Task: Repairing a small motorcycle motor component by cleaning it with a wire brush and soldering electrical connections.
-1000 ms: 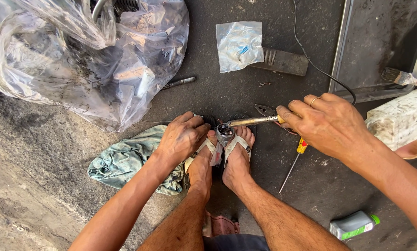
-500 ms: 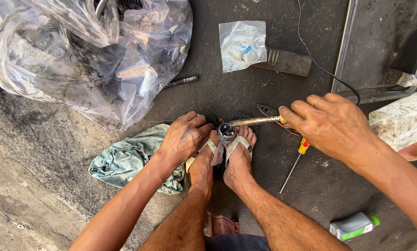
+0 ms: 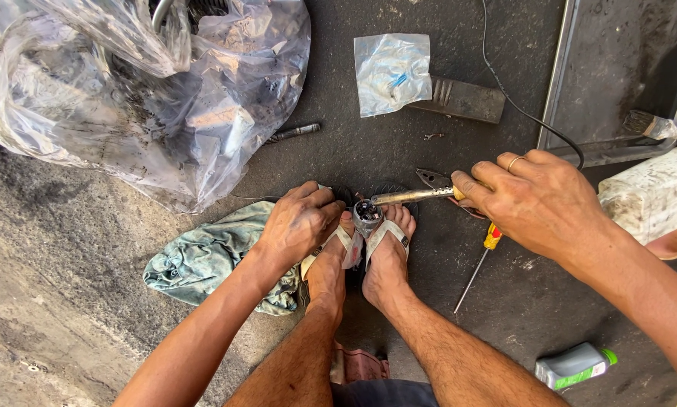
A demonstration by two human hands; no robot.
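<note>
A small round metal part (image 3: 366, 216) stands on the dark floor, clamped between my two sandalled feet (image 3: 387, 256). My left hand (image 3: 301, 221) rests curled beside it on my left foot, fingers touching the part's left side. My right hand (image 3: 538, 200) is closed on the handle of a metal-shafted tool (image 3: 410, 197), whose tip reaches into the top of the part.
A crumpled clear plastic bag (image 3: 127, 83) over dark machinery fills the upper left. A teal rag (image 3: 203, 260) lies by my left arm. Pliers (image 3: 432, 179), a yellow-handled screwdriver (image 3: 480, 260), a small plastic packet (image 3: 391, 71), a brush (image 3: 659, 126) and a grey bottle (image 3: 576, 364) lie around.
Almost nothing has moved. Both hands keep their grip and place; the view has shifted very slightly.
</note>
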